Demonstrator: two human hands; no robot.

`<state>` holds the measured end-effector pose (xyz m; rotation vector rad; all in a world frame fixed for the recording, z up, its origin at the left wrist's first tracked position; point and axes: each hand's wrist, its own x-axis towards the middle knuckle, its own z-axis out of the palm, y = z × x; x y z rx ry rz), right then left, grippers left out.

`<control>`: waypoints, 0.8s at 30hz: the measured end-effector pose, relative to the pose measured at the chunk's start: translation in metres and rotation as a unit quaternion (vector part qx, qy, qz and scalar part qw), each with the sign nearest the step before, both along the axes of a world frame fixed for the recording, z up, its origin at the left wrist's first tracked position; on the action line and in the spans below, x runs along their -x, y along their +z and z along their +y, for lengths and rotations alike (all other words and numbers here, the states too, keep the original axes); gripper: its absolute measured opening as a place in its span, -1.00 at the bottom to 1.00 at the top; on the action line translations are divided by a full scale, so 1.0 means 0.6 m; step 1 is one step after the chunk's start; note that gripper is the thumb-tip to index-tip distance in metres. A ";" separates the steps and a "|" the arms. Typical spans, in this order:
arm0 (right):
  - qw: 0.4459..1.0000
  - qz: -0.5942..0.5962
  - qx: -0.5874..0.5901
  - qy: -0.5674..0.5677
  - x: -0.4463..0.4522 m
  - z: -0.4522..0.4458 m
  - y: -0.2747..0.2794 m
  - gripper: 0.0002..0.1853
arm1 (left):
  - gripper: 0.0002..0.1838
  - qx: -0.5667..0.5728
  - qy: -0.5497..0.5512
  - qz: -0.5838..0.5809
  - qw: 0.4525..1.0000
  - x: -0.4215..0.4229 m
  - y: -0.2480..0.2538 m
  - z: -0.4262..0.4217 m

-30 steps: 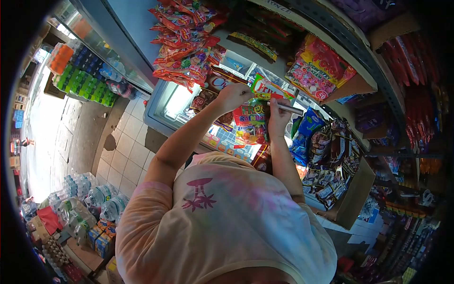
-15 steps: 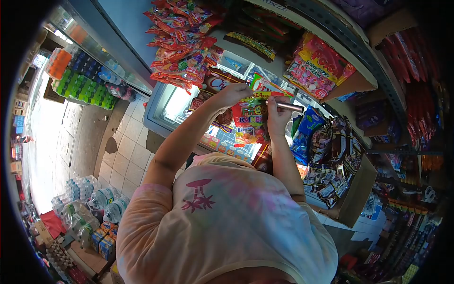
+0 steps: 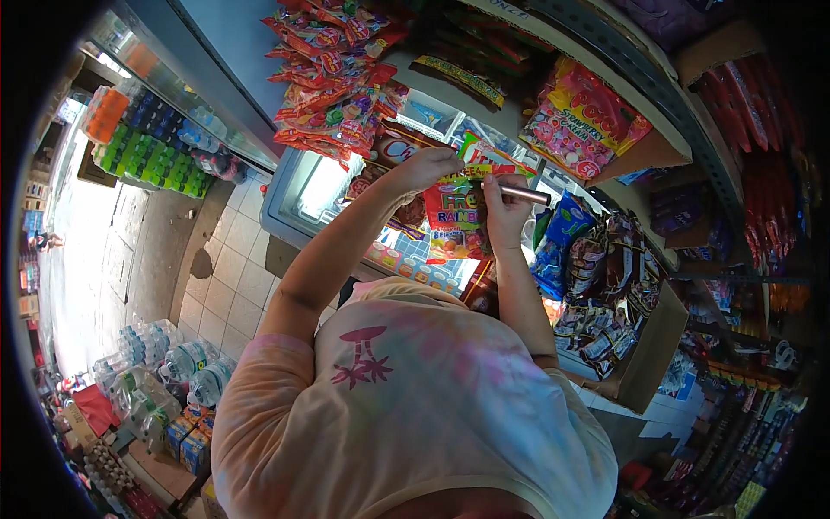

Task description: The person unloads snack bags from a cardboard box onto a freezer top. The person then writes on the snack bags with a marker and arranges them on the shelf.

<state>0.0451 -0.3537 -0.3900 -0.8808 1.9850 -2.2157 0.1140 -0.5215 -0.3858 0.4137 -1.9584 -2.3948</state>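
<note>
My left hand (image 3: 428,170) is closed on the top edge of a red candy bag (image 3: 456,208) with "Rainbow" lettering and a yellow header strip. The bag hangs upright over a lit glass-topped freezer. At its right edge, my right hand (image 3: 507,210) is closed around a shiny brownish pen-like tube (image 3: 527,195), which points to the right. The right fingertips touch the bag near its upper corner. Behind it stands another bag with green and white print (image 3: 484,154). Dark brown packs (image 3: 406,147) lie just left of the bag, partly hidden by my left hand.
Red candy bags (image 3: 333,86) hang at the upper left. A pink strawberry candy bag (image 3: 581,121) sits on the shelf. To the right, a cardboard box (image 3: 653,355) holds dark wrapped snacks beside a blue bag (image 3: 562,242). Water bottles (image 3: 186,363) stand on the left.
My left hand has shifted slightly right along the bag's top, covering more of the header. The right hand and tube have moved a little left. Both grips are kept.
</note>
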 end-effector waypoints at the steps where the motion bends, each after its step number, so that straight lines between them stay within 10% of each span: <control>1: 1.000 0.006 -0.007 0.005 -0.002 0.000 0.001 -0.82 | -0.78 0.006 0.000 0.000 1.000 0.000 -0.001 0.000; 24: 0.997 -0.068 0.019 0.016 0.002 0.010 0.019 -0.82 | -0.79 0.009 0.006 0.003 1.000 -0.003 -0.001 0.002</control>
